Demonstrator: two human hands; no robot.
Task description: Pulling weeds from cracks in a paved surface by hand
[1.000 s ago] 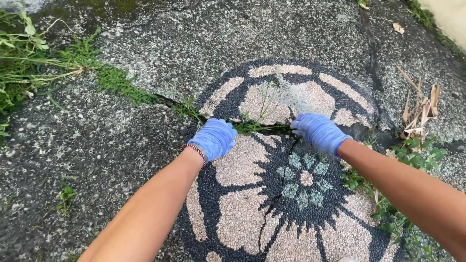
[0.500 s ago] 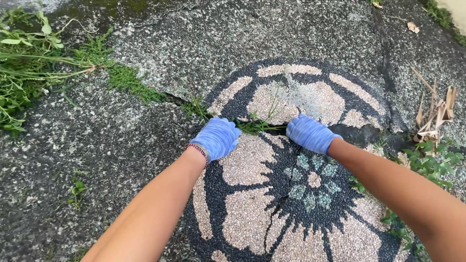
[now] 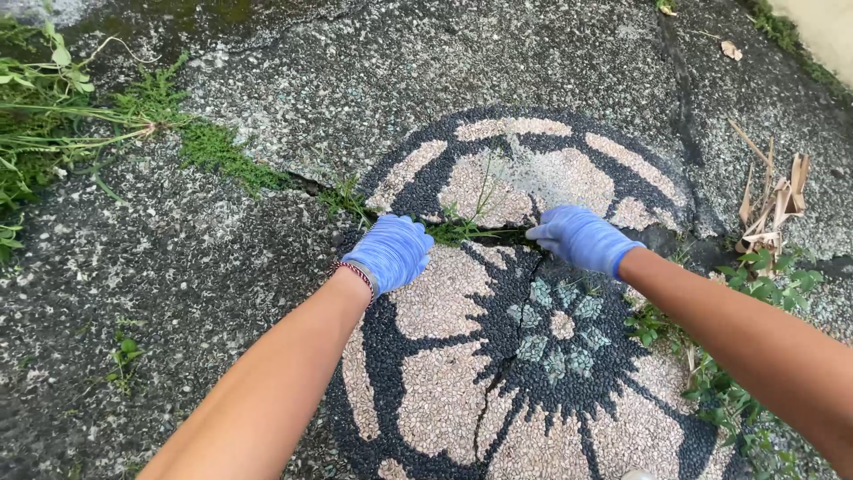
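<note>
Reaching down onto a round pebble mosaic (image 3: 444,382), two hands in blue gloves are seen at a crack that crosses it. The left hand (image 3: 392,252) is curled into a loose fist, knuckles up, pressed on the pale pebbles just left of a tuft of small weeds (image 3: 462,229) growing from the crack; whether any stems are gripped cannot be told. A red braided bracelet (image 3: 355,271) is worn at that wrist. The right hand (image 3: 582,237) is bent with its fingers pointed left toward the same tuft, fingertips at the crack; its grip cannot be told either. The weeds lie between the two hands. Dried leaf husks (image 3: 771,209) are seen to the right, and long grass (image 3: 53,107) at the upper left on grey cracked pavement (image 3: 178,293).
</note>
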